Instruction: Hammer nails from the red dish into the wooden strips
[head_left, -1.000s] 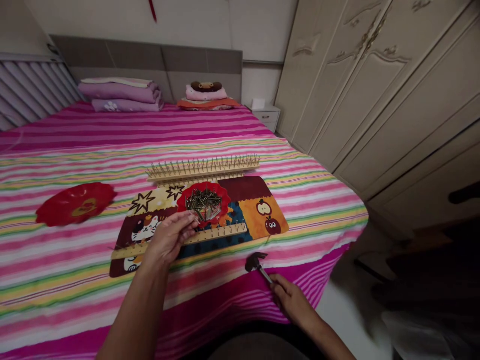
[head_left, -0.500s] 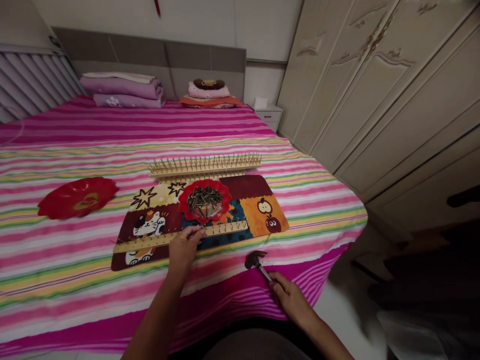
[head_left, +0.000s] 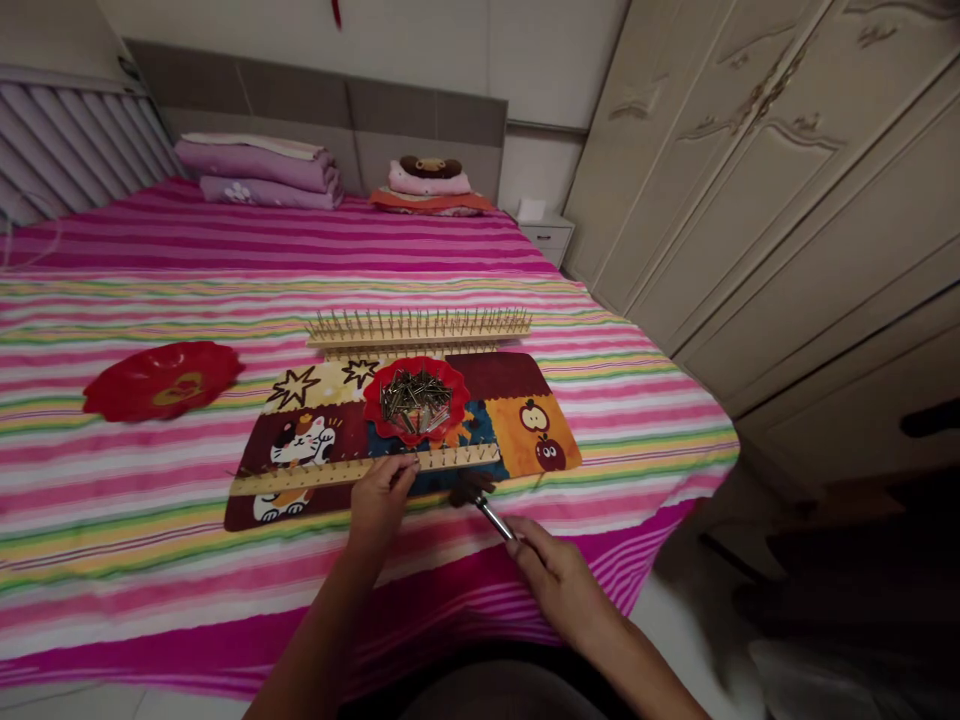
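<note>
My left hand is at the near wooden strip, thumb and fingers pinched together at its top edge. Whatever is between those fingertips is too small to make out. Thin nails stand up from the strip to the right of this hand, and a few more at its left end. In my right hand is a hammer, gripped by its handle. Its dark, blurred head hovers just below the strip, to the right of my left hand. Behind the strip sits a red scalloped dish of loose nails.
A patterned mat lies under the dish and strip on the striped bedspread. Wooden strips full of upright nails stand behind it. A second red dish is at left. Folded bedding lies at the back; a wardrobe stands right.
The hammer in my right hand has moved left and up, closer to the strip and my left hand. My left hand stays pinched at the strip. The view has shifted slightly.
</note>
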